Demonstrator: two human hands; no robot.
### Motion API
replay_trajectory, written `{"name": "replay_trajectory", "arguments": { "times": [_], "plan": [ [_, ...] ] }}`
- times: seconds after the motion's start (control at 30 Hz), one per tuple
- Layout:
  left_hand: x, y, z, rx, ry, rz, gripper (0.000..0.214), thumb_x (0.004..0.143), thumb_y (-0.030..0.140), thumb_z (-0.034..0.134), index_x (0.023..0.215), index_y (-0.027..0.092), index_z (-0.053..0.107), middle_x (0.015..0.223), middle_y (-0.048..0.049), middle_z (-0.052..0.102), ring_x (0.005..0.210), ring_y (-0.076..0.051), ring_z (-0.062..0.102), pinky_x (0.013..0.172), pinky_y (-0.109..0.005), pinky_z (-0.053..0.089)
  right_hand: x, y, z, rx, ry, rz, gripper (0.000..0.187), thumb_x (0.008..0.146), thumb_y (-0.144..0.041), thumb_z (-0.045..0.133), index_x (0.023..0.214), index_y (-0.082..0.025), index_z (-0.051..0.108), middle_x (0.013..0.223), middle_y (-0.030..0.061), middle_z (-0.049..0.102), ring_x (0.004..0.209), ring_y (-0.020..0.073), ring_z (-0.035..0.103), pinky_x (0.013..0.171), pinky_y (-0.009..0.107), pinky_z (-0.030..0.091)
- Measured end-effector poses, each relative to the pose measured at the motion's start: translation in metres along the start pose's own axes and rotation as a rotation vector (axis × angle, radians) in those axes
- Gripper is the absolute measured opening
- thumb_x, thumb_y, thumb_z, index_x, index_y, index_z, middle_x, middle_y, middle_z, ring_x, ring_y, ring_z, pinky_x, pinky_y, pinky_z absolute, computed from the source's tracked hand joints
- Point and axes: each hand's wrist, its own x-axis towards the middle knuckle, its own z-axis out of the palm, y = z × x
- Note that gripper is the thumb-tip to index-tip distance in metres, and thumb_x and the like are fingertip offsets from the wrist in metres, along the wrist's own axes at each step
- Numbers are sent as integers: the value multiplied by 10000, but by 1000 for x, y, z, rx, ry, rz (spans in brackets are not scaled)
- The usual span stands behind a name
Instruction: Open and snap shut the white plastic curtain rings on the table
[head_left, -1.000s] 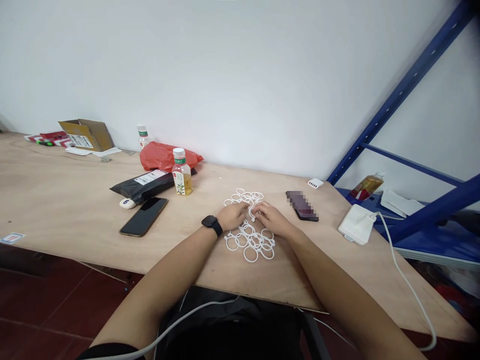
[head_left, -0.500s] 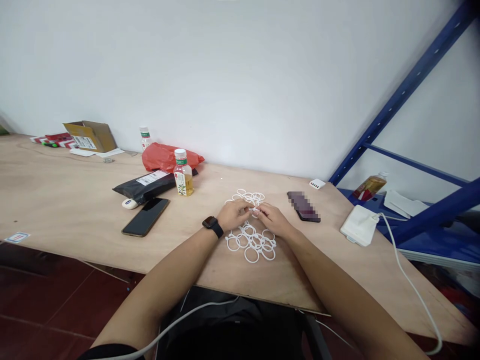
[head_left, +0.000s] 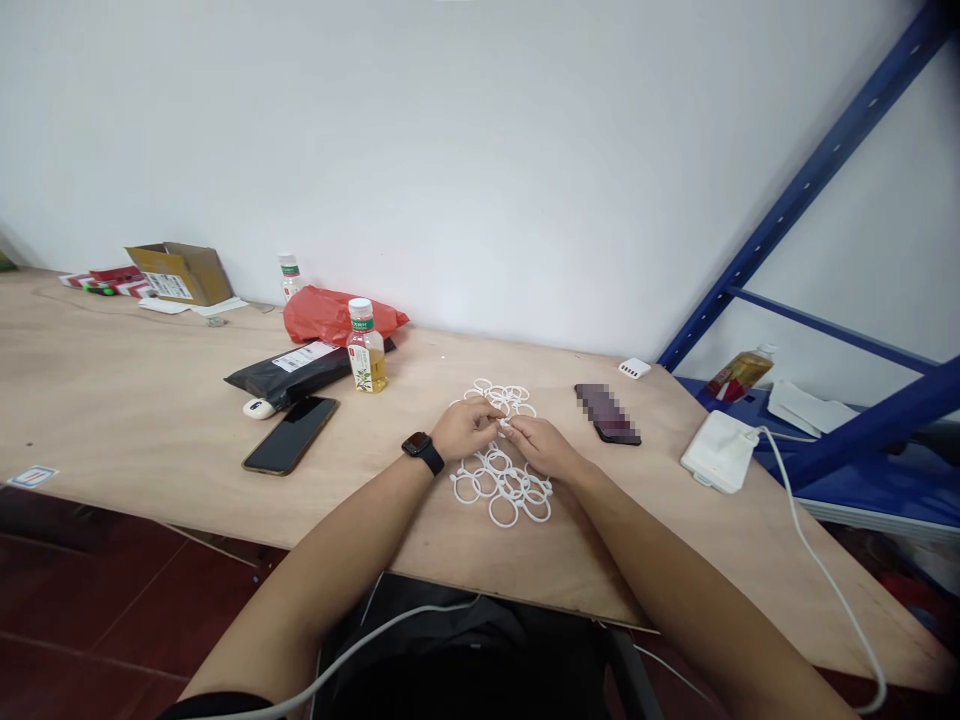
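Note:
Several white plastic rings (head_left: 501,487) lie linked in a loose cluster on the plywood table (head_left: 150,400), and more of them (head_left: 499,393) show above my hands. My left hand (head_left: 465,428), with a black smartwatch (head_left: 423,452) on its wrist, meets my right hand (head_left: 544,447) over the middle of the cluster. The fingertips of both hands pinch a small white ring part (head_left: 505,426). The hands hide the central rings, so I cannot tell how those link.
A black smartphone (head_left: 290,435), black mailer bag (head_left: 289,373), tea bottle (head_left: 366,347) and red plastic bag (head_left: 337,315) lie left of the rings. A pixelated phone (head_left: 607,413) and white power adapter (head_left: 720,451) lie right. A blue metal shelf frame (head_left: 802,220) stands beyond.
My fingertips have shifted slightly on the small ring part, and the head view has moved a little. The rings and table objects keep their places.

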Motion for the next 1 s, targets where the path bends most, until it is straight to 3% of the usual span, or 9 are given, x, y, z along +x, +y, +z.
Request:
{"name": "replay_trajectory", "arguments": {
  "times": [0.43, 0.7, 0.83, 0.93, 1.0],
  "plan": [
    [0, 4, -1, 17, -7, -1, 141, 763, 188, 585, 845, 158, 696, 808, -35, 653, 687, -125, 558, 687, -257, 459, 1, -2, 1, -10, -11, -14, 441, 1005, -464, 284, 743, -204, 525, 746, 34, 602, 703, 167, 523, 654, 275, 372],
    [2, 3, 2, 11, -35, -20, 118, 743, 148, 559, 786, 158, 669, 771, -30, 629, 732, -143, 570, 711, -269, 468, 2, 2, 5, -32, -23, -61, 421, 1007, -432, 301, 792, -200, 579, 788, 53, 628, 741, 179, 541, 678, 290, 388],
    [2, 1, 1, -27, 12, -8, 184, 739, 80, 485, 706, 158, 648, 767, -37, 628, 765, -149, 576, 759, -288, 477, 3, -1, 6, -76, -10, -70, 409, 993, -448, 350, 789, -202, 607, 786, 58, 625, 761, 187, 546, 684, 293, 392],
    [3, 0, -2, -28, 109, -23, 232, 765, 96, 496, 885, 157, 686, 941, -57, 648, 741, -129, 565, 727, -273, 488, 4, 2, 5, -126, 101, 19, 357, 981, -436, 398, 855, -211, 644, 850, 64, 643, 830, 198, 567, 729, 300, 405],
    [3, -2, -6, -7, 182, -59, 322, 778, 113, 513, 1057, 161, 668, 1045, -67, 645, 708, -113, 553, 711, -265, 490, 5, 8, 3, -171, 201, 127, 282, 952, -430, 472, 1032, -226, 648, 954, 74, 658, 891, 213, 583, 758, 310, 416]
  ]
}}
